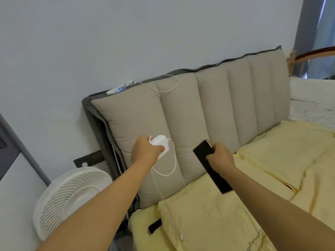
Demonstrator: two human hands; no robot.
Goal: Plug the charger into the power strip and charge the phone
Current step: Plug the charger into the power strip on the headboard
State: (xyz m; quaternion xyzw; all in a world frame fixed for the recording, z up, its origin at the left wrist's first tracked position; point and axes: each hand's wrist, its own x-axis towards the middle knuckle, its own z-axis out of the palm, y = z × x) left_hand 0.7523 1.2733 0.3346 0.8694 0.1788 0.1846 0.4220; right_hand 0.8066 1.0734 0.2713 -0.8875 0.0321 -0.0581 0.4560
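Observation:
My left hand (146, 150) grips a white charger block (161, 144) in front of the padded beige headboard (208, 109). The charger's white cable (173, 165) loops down below it and runs onto the bed. My right hand (220, 155) holds a dark phone (210, 165) tilted, its black screen facing me. A white power strip (121, 87) lies on top of the headboard at its left end, well above and left of the charger. Another thin white cable (168, 87) is plugged in there and loops across the headboard top.
Yellow pillows and bedding (226, 214) cover the bed below my hands. A white floor fan (70, 198) stands left of the bed by the wall. A small dark object (155, 225) lies on the near pillow. A wooden rail (317, 54) shows at the far right.

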